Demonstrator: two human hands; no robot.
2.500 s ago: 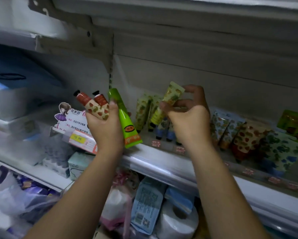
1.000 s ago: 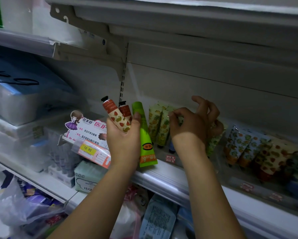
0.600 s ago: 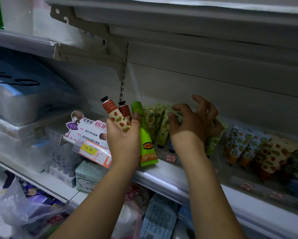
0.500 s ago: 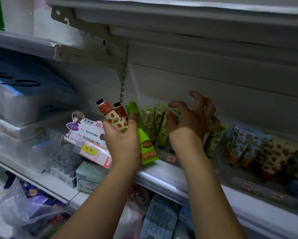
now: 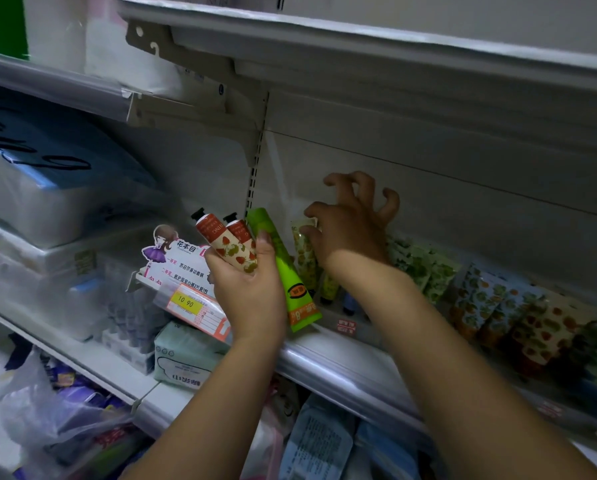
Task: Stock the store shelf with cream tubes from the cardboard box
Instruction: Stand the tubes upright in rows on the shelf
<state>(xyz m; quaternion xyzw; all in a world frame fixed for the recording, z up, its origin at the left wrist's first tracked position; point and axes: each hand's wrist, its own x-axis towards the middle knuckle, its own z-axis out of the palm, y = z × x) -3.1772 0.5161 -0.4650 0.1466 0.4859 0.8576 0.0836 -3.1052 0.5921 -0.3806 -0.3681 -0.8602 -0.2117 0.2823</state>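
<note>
My left hand (image 5: 252,292) grips three cream tubes in front of the shelf: two strawberry-print tubes (image 5: 228,245) with black caps up, and a bright green tube (image 5: 290,285) with its orange end down. My right hand (image 5: 349,230) reaches into the shelf, and its thumb and forefinger pinch the top edge of a yellow-green patterned tube (image 5: 305,254) standing at the left end of the row. The other fingers are curled above it. More patterned tubes (image 5: 498,306) stand in a row to the right. The cardboard box is out of view.
The shelf's pale front rail (image 5: 342,365) runs below my wrists. A price card with a yellow 10.90 tag (image 5: 186,303) sticks out at the left. Tissue packs (image 5: 183,358) and bagged goods fill the lower shelves. An upper shelf (image 5: 359,46) hangs close overhead.
My right hand has carried the yellow-green tube into the row and stood it there, and now holds its top. My left hand with its three tubes has stayed nearly still.
</note>
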